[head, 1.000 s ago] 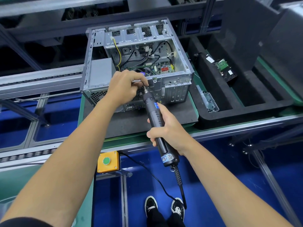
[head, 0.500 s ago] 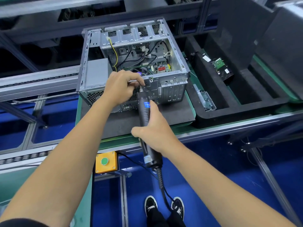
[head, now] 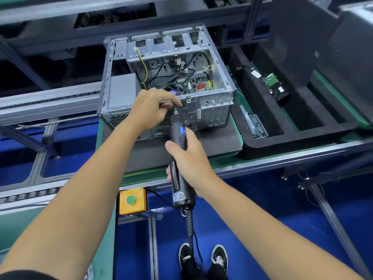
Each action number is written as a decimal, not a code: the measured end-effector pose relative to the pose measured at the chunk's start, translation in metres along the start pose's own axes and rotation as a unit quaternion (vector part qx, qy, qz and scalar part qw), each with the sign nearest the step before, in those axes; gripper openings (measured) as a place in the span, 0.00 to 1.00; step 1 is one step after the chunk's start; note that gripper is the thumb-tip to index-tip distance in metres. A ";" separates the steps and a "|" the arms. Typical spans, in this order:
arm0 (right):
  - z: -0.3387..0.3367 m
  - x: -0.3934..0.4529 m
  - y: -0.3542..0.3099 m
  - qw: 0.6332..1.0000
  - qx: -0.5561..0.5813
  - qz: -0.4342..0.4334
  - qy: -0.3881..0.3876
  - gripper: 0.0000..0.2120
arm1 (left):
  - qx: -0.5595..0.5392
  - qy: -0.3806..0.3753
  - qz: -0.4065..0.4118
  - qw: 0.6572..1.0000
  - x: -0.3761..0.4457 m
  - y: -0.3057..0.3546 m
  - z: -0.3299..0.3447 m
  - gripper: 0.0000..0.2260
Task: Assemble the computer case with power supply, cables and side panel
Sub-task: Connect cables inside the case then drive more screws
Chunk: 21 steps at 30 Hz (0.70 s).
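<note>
An open metal computer case (head: 220,63) lies on a dark foam pad (head: 214,142), its inside showing cables and a green board. A grey power supply (head: 122,90) sits in its left part. My right hand (head: 189,158) grips a black electric screwdriver (head: 178,134), whose tip points up at the case's rear panel. My left hand (head: 151,109) is curled at the tip, pinching around the bit where it meets the panel. What sits under my fingers is hidden.
A black foam tray (head: 268,142) to the right holds a metal bracket (head: 255,123) and a drive with a green board (head: 272,83). A yellow box with a green button (head: 132,200) hangs below the table edge. The screwdriver's cord runs down past my shoes.
My right hand has swung the screwdriver's lower end left, so the tool stands more upright. My left hand stayed at the tip on the rear panel.
</note>
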State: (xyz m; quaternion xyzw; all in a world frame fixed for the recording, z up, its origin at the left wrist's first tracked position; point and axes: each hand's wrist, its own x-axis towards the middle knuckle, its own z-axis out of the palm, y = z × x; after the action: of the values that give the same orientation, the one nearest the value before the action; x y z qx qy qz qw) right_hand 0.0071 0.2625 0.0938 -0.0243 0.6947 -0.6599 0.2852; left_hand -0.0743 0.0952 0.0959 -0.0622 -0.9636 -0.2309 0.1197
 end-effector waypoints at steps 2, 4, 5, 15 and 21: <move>-0.002 0.000 -0.002 1.000 0.012 0.003 -0.007 0.11 | -0.015 -0.012 0.004 1.000 0.001 -0.001 -0.002 0.15; -0.003 0.000 -0.002 1.000 0.015 0.003 -0.012 0.11 | -0.010 -0.020 0.017 1.000 0.002 -0.002 -0.003 0.15; -0.004 0.000 -0.002 1.000 0.014 0.001 -0.015 0.10 | 0.003 -0.025 0.030 0.999 0.003 -0.001 -0.004 0.15; -0.007 0.000 0.000 1.000 -0.010 -0.006 -0.027 0.14 | 0.078 -0.060 0.101 0.990 0.009 0.003 -0.013 0.11; -0.009 -0.002 -0.002 0.999 -0.019 -0.017 -0.023 0.13 | -0.012 -0.085 0.064 0.994 0.014 0.001 -0.018 0.10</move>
State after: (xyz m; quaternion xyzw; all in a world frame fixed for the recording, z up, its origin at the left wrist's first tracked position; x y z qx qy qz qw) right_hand 0.0042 0.2715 0.0957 -0.0565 0.6996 -0.6509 0.2893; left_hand -0.0843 0.0889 0.1162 -0.1444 -0.9614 -0.2287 0.0509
